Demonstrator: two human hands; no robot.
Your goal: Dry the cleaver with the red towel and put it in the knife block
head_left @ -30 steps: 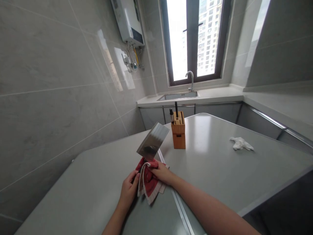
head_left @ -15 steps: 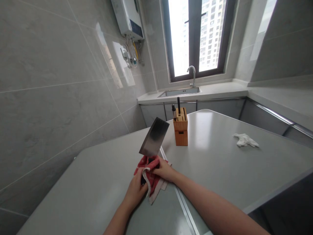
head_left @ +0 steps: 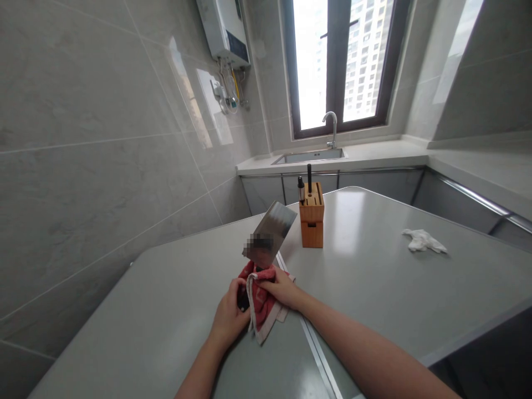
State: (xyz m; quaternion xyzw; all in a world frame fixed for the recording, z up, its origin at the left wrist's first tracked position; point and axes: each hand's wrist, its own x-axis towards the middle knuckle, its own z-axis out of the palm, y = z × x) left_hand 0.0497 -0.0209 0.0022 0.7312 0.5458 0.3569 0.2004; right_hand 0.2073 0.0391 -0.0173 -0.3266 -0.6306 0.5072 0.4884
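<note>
Above the grey counter (head_left: 374,277), my left hand (head_left: 230,316) grips the cleaver (head_left: 270,233) by its handle, blade tilted up, while my right hand (head_left: 282,288) pinches the red cloth (head_left: 261,305) at its base.

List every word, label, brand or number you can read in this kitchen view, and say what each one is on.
No text can be read.
Water heater on the wall: a dark panel on its front, any marking too small to read.
Cleaver, its handle held in the left hand with the right hand pressing a red cloth to it: a patch of the blade is blurred, nothing legible.
Knife block: no lettering visible.
</note>
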